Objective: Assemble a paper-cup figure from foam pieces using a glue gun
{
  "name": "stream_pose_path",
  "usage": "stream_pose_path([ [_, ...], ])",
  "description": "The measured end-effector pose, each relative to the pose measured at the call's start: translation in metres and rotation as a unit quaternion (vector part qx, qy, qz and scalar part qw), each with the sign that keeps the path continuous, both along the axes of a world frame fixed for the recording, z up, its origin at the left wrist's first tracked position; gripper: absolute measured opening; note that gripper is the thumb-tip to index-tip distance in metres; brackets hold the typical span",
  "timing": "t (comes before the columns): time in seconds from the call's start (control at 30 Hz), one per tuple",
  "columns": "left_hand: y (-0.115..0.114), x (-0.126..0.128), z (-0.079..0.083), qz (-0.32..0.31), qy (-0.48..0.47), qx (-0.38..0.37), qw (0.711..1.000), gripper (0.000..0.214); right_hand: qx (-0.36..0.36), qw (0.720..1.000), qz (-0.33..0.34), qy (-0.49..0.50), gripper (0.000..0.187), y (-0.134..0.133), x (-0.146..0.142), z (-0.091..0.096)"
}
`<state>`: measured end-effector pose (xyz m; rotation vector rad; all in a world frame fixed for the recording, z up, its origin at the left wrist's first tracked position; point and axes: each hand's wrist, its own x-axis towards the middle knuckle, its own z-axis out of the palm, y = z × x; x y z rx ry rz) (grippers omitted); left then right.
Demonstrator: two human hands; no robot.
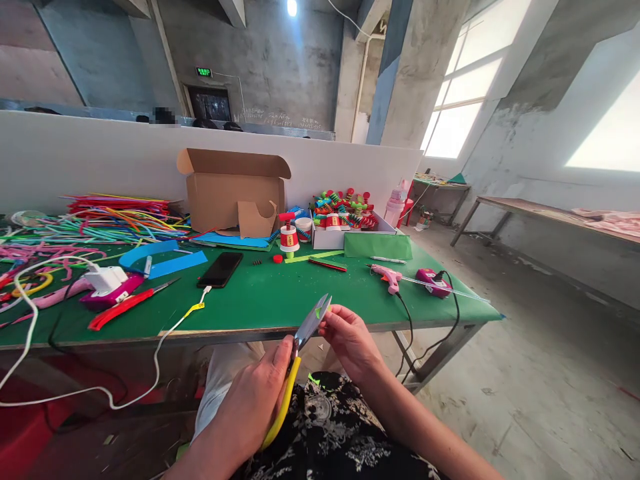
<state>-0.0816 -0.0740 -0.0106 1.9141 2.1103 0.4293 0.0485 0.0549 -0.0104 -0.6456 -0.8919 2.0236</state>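
My left hand (257,393) is wrapped round the yellow handles of a pair of scissors (309,328), whose blades point up and away, a little apart. At the blade tips, my right hand (349,337) pinches a small green piece (319,311) between thumb and fingers; whether it is paper I cannot tell. Both hands are over my lap, just off the table's front edge. Green scraps (314,379) lie on my patterned clothing. Further back on the green table (280,293) stands a red and white paper-cup figure (289,239).
A pink glue gun (389,277) with its cord lies at the right. At the left are a phone (221,270) on a white cable, a red-handled tool (123,310) and many coloured pipe cleaners (125,223). A cardboard box (225,200) and a white box (327,239) of cup figures stand behind.
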Motion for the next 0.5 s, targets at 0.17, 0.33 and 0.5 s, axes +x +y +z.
stream_pose_path([
  [0.17,-0.002,-0.001,0.002,0.0,-0.038,-0.025,0.999,0.055,0.011,1.0,-0.002,-0.004,0.034,-0.001,0.002,0.002],
  [0.33,-0.009,-0.011,0.0,0.014,-0.104,0.009,0.994,0.048,0.057,0.998,0.024,-0.034,0.035,-0.002,0.007,0.009],
  [0.5,-0.012,-0.019,-0.002,0.001,-0.076,0.04,0.996,0.051,0.104,0.993,0.03,-0.055,0.034,-0.002,0.008,0.014],
])
